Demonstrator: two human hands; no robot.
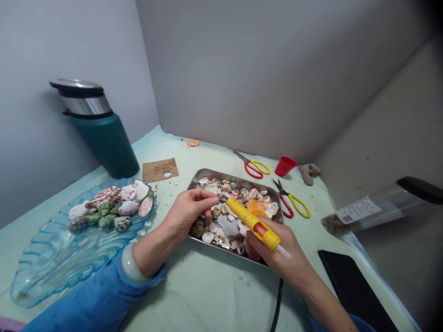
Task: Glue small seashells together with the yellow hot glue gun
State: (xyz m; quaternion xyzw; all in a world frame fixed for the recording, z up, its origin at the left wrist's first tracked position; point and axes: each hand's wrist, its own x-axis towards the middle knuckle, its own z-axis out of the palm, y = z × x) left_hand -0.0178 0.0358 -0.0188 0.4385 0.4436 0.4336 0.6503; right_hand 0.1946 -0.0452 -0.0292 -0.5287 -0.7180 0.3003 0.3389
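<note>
My right hand (277, 244) is wrapped round a yellow hot glue gun (242, 212), with a clear glue stick poking out of its rear end. The glue gun's metal nozzle points to the upper left, close to my left fingertips. My left hand (192, 207) is closed in a pinch beside that nozzle; whatever lies between thumb and finger is too small to make out. Below both hands is a metal tray (221, 251) full of mixed seashells (228, 226). An orange shell (256, 207) lies in it near my right hand, which hides part of the tray.
A blue glass dish (69, 263) bearing shells and green snail shells stands left. Behind are a teal bottle (104, 143) and brown card (160, 170). Two pairs of scissors (254, 168), a red cup (285, 166), a clear jar (374, 212) and a black phone-like slab (356, 290) lie right.
</note>
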